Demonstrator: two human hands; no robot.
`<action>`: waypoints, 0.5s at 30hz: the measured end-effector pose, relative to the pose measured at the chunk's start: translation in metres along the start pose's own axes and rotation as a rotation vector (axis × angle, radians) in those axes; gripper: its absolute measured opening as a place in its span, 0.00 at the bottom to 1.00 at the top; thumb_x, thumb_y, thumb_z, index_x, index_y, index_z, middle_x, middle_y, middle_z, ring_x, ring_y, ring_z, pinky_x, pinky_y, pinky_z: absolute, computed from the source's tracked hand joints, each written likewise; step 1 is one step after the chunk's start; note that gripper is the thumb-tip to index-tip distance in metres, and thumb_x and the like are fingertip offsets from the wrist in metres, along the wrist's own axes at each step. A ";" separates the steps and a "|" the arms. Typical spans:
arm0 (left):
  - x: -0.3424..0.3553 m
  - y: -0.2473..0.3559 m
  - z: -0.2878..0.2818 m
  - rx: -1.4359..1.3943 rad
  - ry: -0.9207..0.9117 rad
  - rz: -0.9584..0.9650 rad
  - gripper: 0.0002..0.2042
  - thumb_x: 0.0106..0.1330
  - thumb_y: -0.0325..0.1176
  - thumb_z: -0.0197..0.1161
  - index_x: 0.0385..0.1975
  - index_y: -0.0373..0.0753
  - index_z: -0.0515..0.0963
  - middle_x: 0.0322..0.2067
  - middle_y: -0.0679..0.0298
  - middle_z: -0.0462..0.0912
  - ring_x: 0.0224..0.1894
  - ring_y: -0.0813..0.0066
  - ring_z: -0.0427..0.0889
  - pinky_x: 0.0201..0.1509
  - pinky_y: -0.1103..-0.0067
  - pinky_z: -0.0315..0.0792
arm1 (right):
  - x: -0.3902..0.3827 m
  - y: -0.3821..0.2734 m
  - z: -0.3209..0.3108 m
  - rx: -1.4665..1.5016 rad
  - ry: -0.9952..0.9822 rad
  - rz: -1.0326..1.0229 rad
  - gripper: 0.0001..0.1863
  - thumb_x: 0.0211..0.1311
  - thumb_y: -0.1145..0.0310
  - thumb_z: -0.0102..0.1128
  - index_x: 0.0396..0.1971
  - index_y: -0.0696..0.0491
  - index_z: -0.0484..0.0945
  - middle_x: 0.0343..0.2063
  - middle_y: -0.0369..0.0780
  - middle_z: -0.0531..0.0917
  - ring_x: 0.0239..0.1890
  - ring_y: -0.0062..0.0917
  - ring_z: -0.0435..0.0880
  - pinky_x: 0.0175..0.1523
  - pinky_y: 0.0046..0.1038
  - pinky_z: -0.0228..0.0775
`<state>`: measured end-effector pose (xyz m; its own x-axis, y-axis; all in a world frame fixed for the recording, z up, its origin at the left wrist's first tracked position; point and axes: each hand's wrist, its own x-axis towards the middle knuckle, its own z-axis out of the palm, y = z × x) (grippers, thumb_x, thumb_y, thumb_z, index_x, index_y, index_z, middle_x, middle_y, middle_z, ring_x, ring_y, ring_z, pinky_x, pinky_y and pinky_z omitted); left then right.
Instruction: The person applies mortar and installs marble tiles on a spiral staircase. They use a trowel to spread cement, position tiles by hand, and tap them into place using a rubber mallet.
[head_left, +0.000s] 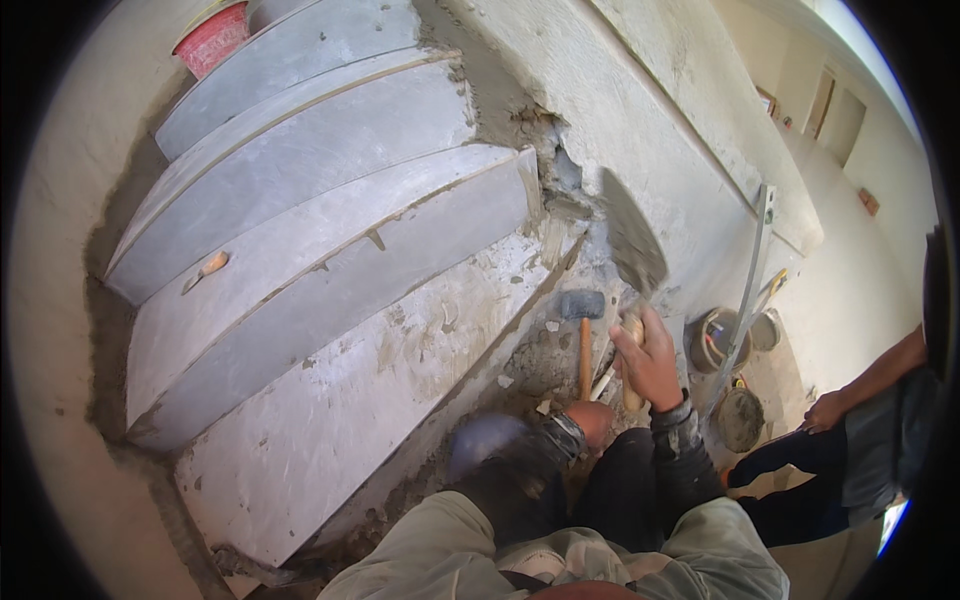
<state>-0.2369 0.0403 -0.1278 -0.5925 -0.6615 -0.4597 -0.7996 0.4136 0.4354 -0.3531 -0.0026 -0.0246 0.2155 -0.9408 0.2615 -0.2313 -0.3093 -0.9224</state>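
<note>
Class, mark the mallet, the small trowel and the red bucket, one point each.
Mallet (586,347), head view, on its wooden handle.
Small trowel (213,264), head view, on its handle.
Red bucket (213,43), head view, on its outer wall.

Mallet (585,340) right of the stairs (340,285), buckets (697,350) farther right, trowel (213,264) on a step (290,250).

Your right hand (654,362) hides part of a pale wooden handle (632,400); to its near left, a rounded bluish-grey shape (487,443) blurs.
</note>
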 end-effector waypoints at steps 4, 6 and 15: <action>0.024 -0.013 0.020 -0.039 0.061 0.054 0.28 0.40 0.42 0.82 0.41 0.31 0.82 0.39 0.48 0.85 0.47 0.49 0.84 0.50 0.62 0.76 | 0.062 -0.073 0.027 -0.375 0.007 -0.299 0.21 0.68 0.58 0.58 0.43 0.64 0.71 0.34 0.54 0.80 0.38 0.54 0.79 0.47 0.45 0.72; 0.029 -0.004 0.012 -0.062 0.108 0.115 0.29 0.40 0.41 0.83 0.40 0.31 0.82 0.40 0.47 0.85 0.47 0.49 0.83 0.50 0.63 0.76 | 0.097 -0.083 0.036 -0.482 0.077 -0.443 0.25 0.68 0.55 0.57 0.46 0.66 0.72 0.39 0.58 0.80 0.41 0.56 0.79 0.49 0.48 0.71; 0.033 -0.023 0.018 -0.126 0.129 0.184 0.31 0.39 0.43 0.83 0.43 0.30 0.83 0.45 0.46 0.84 0.49 0.48 0.82 0.53 0.64 0.75 | 0.174 -0.121 0.071 -0.404 0.008 -0.286 0.20 0.65 0.58 0.60 0.38 0.64 0.76 0.29 0.55 0.81 0.35 0.46 0.83 0.41 0.43 0.74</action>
<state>-0.2397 0.0198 -0.1673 -0.7033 -0.6598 -0.2646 -0.6559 0.4588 0.5994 -0.2200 -0.1189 0.1127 0.3171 -0.8109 0.4918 -0.5139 -0.5828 -0.6295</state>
